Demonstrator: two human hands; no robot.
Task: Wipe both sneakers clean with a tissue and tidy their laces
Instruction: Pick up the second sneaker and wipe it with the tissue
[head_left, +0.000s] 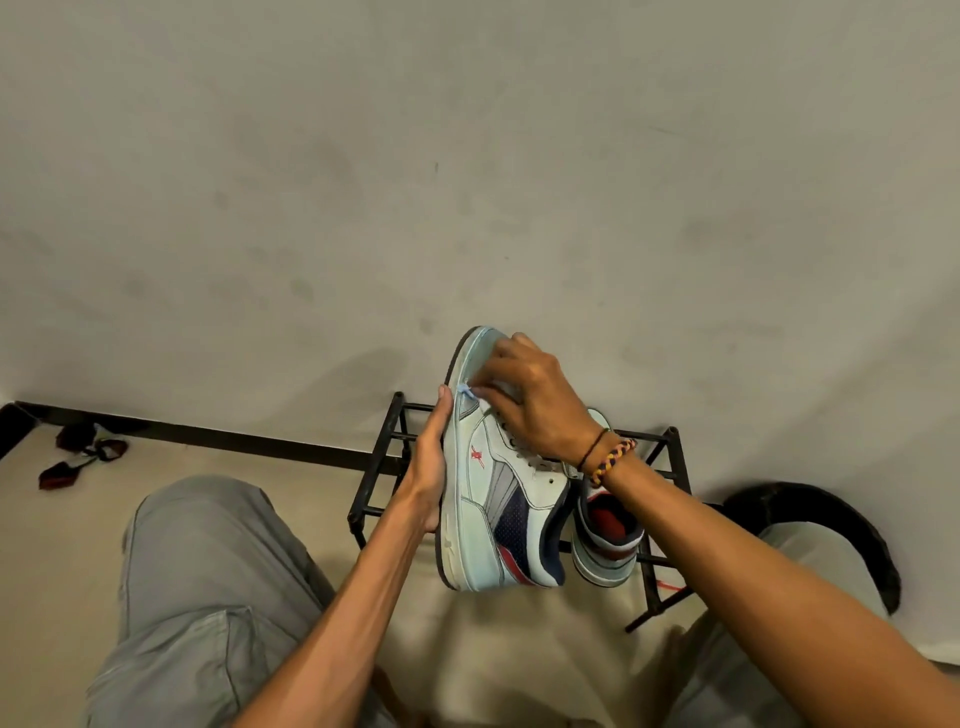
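Sneaker 1 (483, 467): left hand (428, 467) bracing its sole with flat fingers, right hand (530, 400) pinching a tissue (467, 391), wiping near the toe. Sneaker 2 (605, 540): waiting on the rack (670, 457); likely unwiped, laces pending.

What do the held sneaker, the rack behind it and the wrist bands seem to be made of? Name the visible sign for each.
Held sneaker: smooth pale panels, likely leather or synthetic, matte; a navy perforated or mesh panel; the sole looks like rubber, dark-edged.
Rack: thin black bars, probably painted metal.
Wrist bands: braided multicoloured cord and a thin dark thread, apparently textile.
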